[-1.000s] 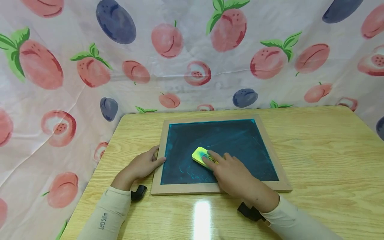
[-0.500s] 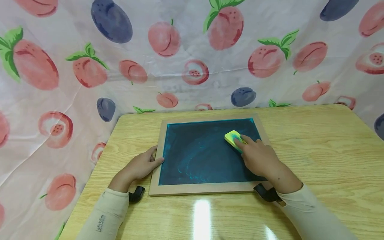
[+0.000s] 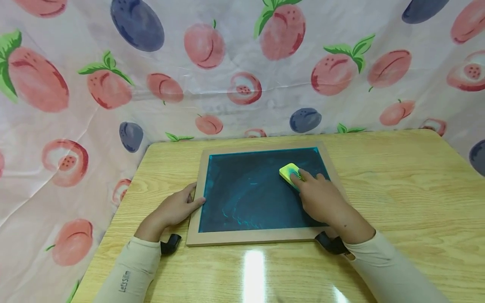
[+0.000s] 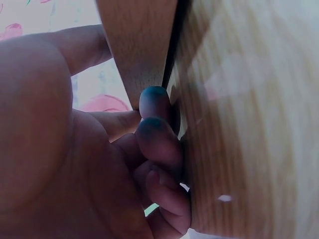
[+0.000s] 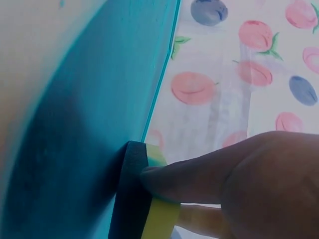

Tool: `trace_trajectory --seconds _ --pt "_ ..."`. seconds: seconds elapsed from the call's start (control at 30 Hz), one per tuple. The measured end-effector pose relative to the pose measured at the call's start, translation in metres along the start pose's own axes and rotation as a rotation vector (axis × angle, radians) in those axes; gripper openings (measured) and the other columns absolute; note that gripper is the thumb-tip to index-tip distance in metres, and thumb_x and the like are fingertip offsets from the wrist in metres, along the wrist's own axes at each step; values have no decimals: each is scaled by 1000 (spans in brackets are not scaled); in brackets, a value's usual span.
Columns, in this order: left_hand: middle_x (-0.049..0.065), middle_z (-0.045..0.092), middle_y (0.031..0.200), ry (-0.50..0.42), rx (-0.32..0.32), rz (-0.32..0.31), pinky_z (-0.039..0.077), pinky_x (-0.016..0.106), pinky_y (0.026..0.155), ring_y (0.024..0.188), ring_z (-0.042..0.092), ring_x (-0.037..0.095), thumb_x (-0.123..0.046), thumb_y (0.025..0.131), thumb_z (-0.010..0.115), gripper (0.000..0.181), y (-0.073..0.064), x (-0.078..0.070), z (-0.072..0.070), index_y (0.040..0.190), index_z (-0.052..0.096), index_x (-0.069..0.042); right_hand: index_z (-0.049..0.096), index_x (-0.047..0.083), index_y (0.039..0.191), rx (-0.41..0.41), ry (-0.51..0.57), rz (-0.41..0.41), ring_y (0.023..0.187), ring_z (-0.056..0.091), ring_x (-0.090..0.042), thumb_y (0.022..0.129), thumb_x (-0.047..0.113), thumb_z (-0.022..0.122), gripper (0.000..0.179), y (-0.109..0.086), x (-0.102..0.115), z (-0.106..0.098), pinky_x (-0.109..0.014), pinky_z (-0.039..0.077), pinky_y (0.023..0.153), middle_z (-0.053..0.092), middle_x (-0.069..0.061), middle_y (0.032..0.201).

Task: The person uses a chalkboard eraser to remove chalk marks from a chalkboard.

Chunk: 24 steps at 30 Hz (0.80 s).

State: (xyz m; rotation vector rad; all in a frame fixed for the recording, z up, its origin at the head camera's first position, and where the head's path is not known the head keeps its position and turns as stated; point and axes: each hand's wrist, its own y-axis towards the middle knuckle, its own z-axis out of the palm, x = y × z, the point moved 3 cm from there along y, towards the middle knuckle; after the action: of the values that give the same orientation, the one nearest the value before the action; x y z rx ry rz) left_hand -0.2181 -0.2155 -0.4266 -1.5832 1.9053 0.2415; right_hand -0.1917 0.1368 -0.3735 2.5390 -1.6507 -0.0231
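A wood-framed chalkboard [image 3: 242, 202] lies flat on the table, its dark face hazed with blue-green chalk dust. My left hand [image 3: 172, 209] grips the frame's left side, thumb on top. In the left wrist view the curled fingers [image 4: 157, 137], dusted blue at two tips, touch the edge of the wooden frame [image 4: 142, 40]. Toward the board's upper right, my right hand [image 3: 323, 200] holds a yellow chalkboard eraser [image 3: 286, 171] against the surface. The right wrist view shows the eraser's dark felt [image 5: 132, 194] on the board, with the thumb at its side.
Thin chalk streaks [image 3: 246, 223] mark the board's lower left. The wood-grain table [image 3: 401, 189] extends on both sides and in front. A fruit-print cloth [image 3: 280, 101] hangs behind the table and along its left side.
The right hand has carried the eraser from the board's middle to its upper right, then barely shifted. Curved chalk streaks show where it was. The left hand stays on the frame.
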Motion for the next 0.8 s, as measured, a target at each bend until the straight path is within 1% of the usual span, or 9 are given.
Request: trace_trajectory --seconds 0.13,0.3,0.43,0.53,0.6,0.67,0.73,0.8 --pt "2 59 79 3 2 6 43 29 60 66 56 13 -51 91 48 66 0 -1 0 145 24 -21 51 9 132 -19 5 -32 88 56 -44 90 8 52 42 1 7 4 -53 48 77 46 -23 134" --pt "3 58 81 13 5 8 42 30 60 67 55 14 -50 92 47 66 -1 -2 -1 146 24 -20 52 11 132 -47 8 -69 86 56 -38 93 8 49 39 2 23 5 -48 49 72 48 -21 134" --pt "-1 59 87 17 5 5 43 30 67 75 57 11 -52 91 47 64 -2 -1 -2 145 25 -24 52 12 132 -65 0 -132 82 54 -33 94 8 49 39 2 40 6 -43 48 68 48 -20 134" --pt "-2 59 89 25 1 7 42 30 72 80 56 11 -54 91 46 63 -1 0 -2 144 26 -25 51 14 133 -61 -1 -176 78 52 -29 93 6 49 40 1 54 8 -39 46 63 47 -19 136" --pt "-1 58 90 28 -2 9 42 31 72 81 56 12 -55 91 45 64 -1 1 -2 144 25 -25 49 16 134 -47 6 -194 77 50 -27 92 5 50 43 1 63 10 -37 45 61 46 -17 137" --pt "-1 58 94 25 -6 8 43 32 75 85 56 13 -55 90 45 65 -1 1 -2 145 25 -25 47 18 136 -18 22 -209 78 49 -26 90 5 53 49 -1 71 12 -36 44 62 44 -15 139" --pt "-2 59 100 33 -8 14 43 33 78 90 55 13 -56 90 45 67 -1 1 -2 146 24 -24 45 20 138 13 36 -230 82 49 -26 89 7 54 51 -3 78 14 -36 45 65 41 -12 142" --pt "-1 60 98 26 -6 4 44 33 76 87 56 13 -56 90 45 67 -1 2 -2 145 25 -24 42 22 139 40 47 -259 86 49 -26 90 9 55 52 -5 86 14 -36 46 69 39 -10 144"
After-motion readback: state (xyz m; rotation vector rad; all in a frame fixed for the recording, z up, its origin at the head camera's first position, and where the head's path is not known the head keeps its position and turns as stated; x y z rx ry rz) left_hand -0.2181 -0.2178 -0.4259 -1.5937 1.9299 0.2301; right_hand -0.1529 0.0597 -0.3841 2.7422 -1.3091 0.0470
